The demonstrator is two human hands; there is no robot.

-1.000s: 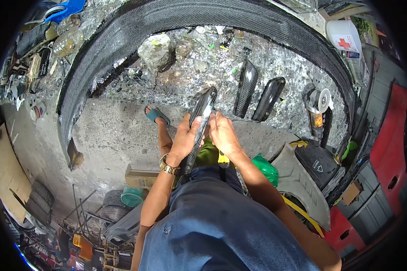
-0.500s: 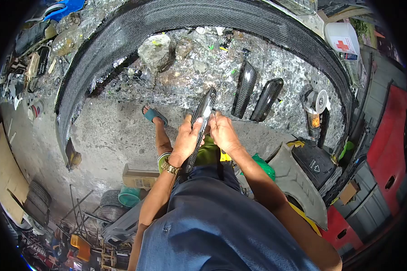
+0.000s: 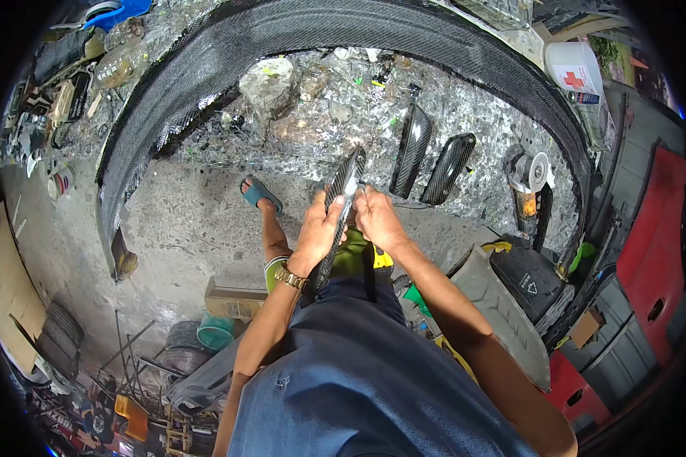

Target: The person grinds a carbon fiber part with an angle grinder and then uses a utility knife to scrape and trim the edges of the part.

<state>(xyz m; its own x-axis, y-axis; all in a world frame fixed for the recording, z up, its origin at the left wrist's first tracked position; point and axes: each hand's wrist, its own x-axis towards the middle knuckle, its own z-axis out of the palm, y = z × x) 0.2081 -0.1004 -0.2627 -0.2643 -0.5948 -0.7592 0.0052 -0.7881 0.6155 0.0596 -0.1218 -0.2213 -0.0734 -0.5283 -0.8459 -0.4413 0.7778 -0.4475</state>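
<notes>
A long, narrow carbon-fibre piece (image 3: 350,169) is tilted in front of my body, a bright reflection on its middle. My left hand (image 3: 315,234) is wrapped round it from the left, thumb on its face. Against its right edge, the closed fingers of my right hand (image 3: 379,221) pinch something small; I cannot make out what it is. Two similar glossy pieces lie on the bench just beyond my hands: a longer carbon-fibre piece (image 3: 413,151) and a shorter carbon-fibre piece (image 3: 449,169).
A large curved carbon-fibre panel (image 3: 320,32) arches over the stained bench (image 3: 495,145). On its right lies an angle grinder (image 3: 527,190), near a white bucket (image 3: 572,68). A rock-like lump (image 3: 270,87) sits centre-left. Below are a cardboard box (image 3: 236,301) and a green basket (image 3: 216,332).
The head view has shifted slightly. Both hands keep their grip and place on the carbon-fibre piece, with only tiny finger movement at my right hand.
</notes>
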